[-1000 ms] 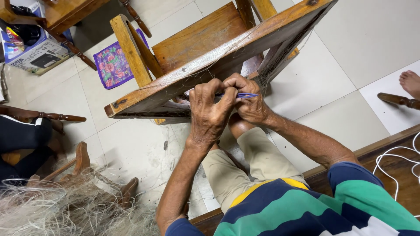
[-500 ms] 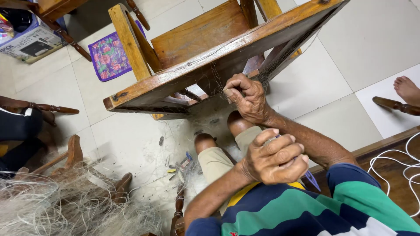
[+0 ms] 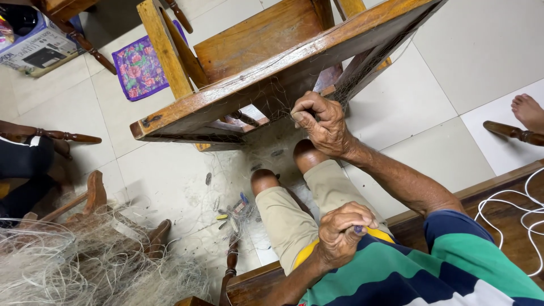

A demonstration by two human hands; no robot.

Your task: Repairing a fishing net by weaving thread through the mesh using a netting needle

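- 1 wooden frame (image 3: 266, 79), tilted, w/ fine net (image 3: 362, 68) strung on it.
- R hand (image 3: 323, 122): fingers pinching net at frame's lower edge.
- L hand (image 3: 340, 232): clenched on 1 blue-tipped tool (image 3: 358, 229), near chest.
- 1 loose net pile (image 3: 85, 266), floor left.

A honey-brown, scuffed finish is shown on the wooden frame (image 3: 272, 85) at the far centre. Purple cloth patterned with pink flowers (image 3: 139, 68) is seen far left. Pale grey netting (image 3: 73, 266) is heaped near left. Beige shorts (image 3: 294, 215) are worn, and green, navy, white and yellow stripes are displayed on the shirt (image 3: 442, 266). Cream floor tiles (image 3: 481, 51) are laid throughout.
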